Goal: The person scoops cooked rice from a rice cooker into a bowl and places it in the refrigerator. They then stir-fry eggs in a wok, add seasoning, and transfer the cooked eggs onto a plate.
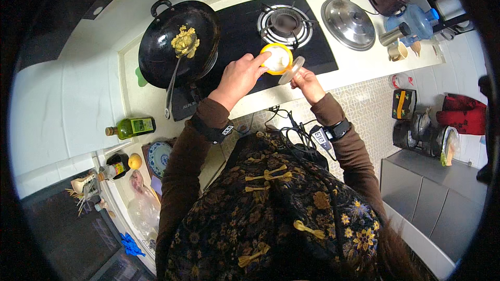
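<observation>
My left hand grips a small yellow-rimmed container with white contents, above the front of the black gas cooktop. Its translucent lid is tilted up at the right side, pinched by the fingers of my right hand. To the left, a black wok stands on the cooktop with yellow pieces of food in it, possibly scrambled egg. A metal ladle rests its bowl on the food, and its handle leans over the wok's near rim.
Right of the bare burner lies a domed steel lid. A blue water jug, a steel cup and a mug stand beyond. A green oil bottle lies near the left wall. Black cables hang before my body.
</observation>
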A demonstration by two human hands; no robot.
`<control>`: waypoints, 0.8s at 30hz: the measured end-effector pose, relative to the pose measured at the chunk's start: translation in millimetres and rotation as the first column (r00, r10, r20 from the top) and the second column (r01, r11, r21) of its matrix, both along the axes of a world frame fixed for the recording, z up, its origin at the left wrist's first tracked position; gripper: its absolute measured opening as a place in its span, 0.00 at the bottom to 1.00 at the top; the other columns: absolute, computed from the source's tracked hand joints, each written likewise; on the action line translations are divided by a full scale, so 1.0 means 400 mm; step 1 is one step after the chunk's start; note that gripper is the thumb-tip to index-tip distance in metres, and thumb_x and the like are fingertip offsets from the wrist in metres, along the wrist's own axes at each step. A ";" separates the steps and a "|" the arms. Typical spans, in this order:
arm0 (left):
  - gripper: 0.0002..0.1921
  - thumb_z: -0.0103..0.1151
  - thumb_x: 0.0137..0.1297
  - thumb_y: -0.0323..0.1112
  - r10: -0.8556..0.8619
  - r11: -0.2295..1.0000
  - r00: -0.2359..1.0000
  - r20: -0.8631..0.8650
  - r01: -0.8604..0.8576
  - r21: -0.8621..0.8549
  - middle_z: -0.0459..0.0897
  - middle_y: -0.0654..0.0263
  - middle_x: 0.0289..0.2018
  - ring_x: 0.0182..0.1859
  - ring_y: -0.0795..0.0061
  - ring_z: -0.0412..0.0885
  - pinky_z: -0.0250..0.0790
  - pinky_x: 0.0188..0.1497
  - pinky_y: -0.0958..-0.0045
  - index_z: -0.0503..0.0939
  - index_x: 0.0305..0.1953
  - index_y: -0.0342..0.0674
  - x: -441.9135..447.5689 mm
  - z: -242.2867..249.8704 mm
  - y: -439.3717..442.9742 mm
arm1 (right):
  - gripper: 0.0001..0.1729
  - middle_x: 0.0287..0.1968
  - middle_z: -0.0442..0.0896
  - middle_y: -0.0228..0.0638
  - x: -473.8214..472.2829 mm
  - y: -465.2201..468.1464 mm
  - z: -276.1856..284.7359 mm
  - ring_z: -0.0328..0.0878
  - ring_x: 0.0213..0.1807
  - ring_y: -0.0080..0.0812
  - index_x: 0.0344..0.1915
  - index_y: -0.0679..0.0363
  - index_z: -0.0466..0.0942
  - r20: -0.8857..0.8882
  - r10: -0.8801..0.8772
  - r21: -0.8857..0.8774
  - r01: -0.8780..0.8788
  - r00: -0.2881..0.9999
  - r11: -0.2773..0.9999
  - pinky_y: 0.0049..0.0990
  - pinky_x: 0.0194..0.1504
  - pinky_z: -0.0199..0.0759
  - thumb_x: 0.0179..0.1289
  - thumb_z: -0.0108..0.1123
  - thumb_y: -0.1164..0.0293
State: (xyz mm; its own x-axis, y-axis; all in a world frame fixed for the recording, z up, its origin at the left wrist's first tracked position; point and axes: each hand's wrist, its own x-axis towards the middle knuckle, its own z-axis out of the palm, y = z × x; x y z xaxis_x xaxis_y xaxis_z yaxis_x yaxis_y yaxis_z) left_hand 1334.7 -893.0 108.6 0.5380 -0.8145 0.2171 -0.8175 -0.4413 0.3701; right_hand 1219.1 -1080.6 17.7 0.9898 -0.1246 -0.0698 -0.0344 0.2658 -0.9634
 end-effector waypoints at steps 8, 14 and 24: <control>0.10 0.56 0.58 0.37 0.111 0.993 0.985 0.129 -0.116 0.031 0.77 0.59 0.23 0.25 0.60 0.80 0.73 0.26 0.64 0.73 0.30 0.36 -0.023 -0.006 0.002 | 0.11 0.27 0.70 0.21 0.004 0.062 0.054 0.60 0.27 0.15 0.40 0.62 0.75 0.029 0.014 -0.122 -0.010 0.999 0.992 0.16 0.31 0.59 0.67 0.48 0.68; 0.10 0.57 0.56 0.37 0.167 0.983 0.977 0.134 -0.176 0.057 0.78 0.57 0.24 0.26 0.59 0.80 0.73 0.27 0.63 0.73 0.28 0.35 -0.035 -0.007 0.009 | 0.10 0.29 0.72 0.20 0.007 0.076 0.046 0.61 0.29 0.16 0.42 0.61 0.75 0.018 0.062 -0.124 -0.060 0.998 0.990 0.17 0.33 0.60 0.67 0.49 0.68; 0.11 0.59 0.53 0.37 0.190 0.974 0.970 0.151 -0.205 0.094 0.77 0.56 0.28 0.29 0.59 0.80 0.72 0.28 0.62 0.75 0.30 0.34 -0.039 -0.010 0.010 | 0.10 0.30 0.73 0.20 0.014 0.091 0.043 0.63 0.30 0.15 0.42 0.61 0.75 -0.016 0.094 -0.150 -0.095 0.995 0.984 0.16 0.35 0.62 0.67 0.48 0.69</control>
State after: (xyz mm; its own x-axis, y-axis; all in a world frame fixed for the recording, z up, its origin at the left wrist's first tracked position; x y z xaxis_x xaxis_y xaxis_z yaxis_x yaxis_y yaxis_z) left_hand 1319.3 -888.8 104.7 0.6611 -0.7179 0.2183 -0.7503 -0.6304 0.1992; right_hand 1224.6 -1044.3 34.9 0.9970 -0.0400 -0.0660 -0.0611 0.1130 -0.9917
